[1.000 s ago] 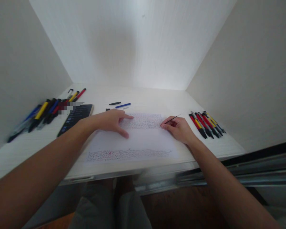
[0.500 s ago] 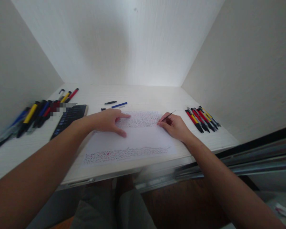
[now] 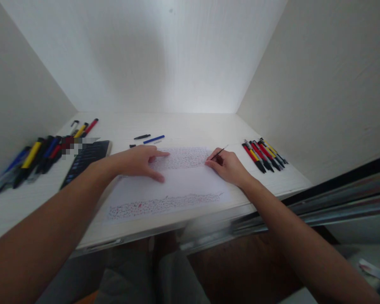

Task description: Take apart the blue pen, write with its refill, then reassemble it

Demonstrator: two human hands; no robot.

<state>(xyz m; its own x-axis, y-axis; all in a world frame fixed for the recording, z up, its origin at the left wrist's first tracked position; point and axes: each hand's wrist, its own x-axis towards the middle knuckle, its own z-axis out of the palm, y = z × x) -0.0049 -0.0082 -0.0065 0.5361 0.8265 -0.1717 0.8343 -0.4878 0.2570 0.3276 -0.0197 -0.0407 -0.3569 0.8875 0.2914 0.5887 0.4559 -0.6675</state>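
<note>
A sheet of paper [image 3: 180, 181] lies on the white desk, with dense small writing in a block at its top and a band along its bottom. My left hand [image 3: 142, 161] rests on the sheet's left side, fingers and thumb spread apart. At the right end of the upper writing, my right hand [image 3: 227, 164] pinches a thin dark pen refill [image 3: 218, 153], slanted up to the right. Its lower tip is at the fingertips, close to the paper. Beyond the left hand lie a blue pen barrel [image 3: 153, 139], a black pen part [image 3: 142, 137] and a small black piece [image 3: 132, 146].
Several red, yellow and black pens [image 3: 262, 155] lie in a row at the right. More pens [image 3: 31, 156] lie at the left beside a dark-screened phone or tablet [image 3: 85, 162], partly behind my left forearm. White walls enclose the desk's back and sides.
The whole scene has shifted slightly left in view as the camera turned. Both hands keep nearly the same place on the paper, and the refill stays in my right hand.
</note>
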